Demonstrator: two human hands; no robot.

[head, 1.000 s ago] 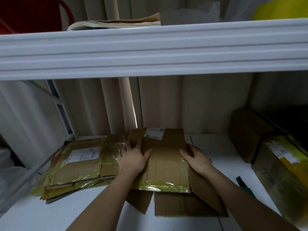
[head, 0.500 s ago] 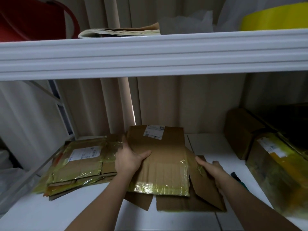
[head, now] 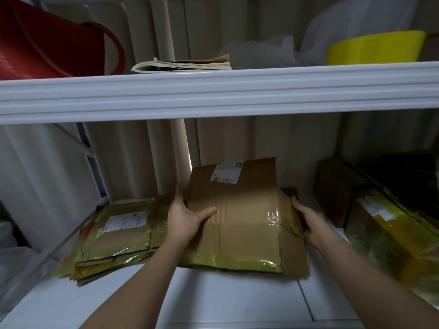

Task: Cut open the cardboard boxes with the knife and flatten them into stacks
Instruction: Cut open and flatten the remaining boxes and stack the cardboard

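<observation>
My left hand [head: 184,216] and right hand [head: 308,223] grip a flattened box [head: 240,224]; stack [head: 114,236] done, two boxes [head: 389,224] uncut.

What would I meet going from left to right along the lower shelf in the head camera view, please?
Stack of flattened boxes → left hand → flattened box held between both hands → right hand → taped boxes not yet cut open.
</observation>
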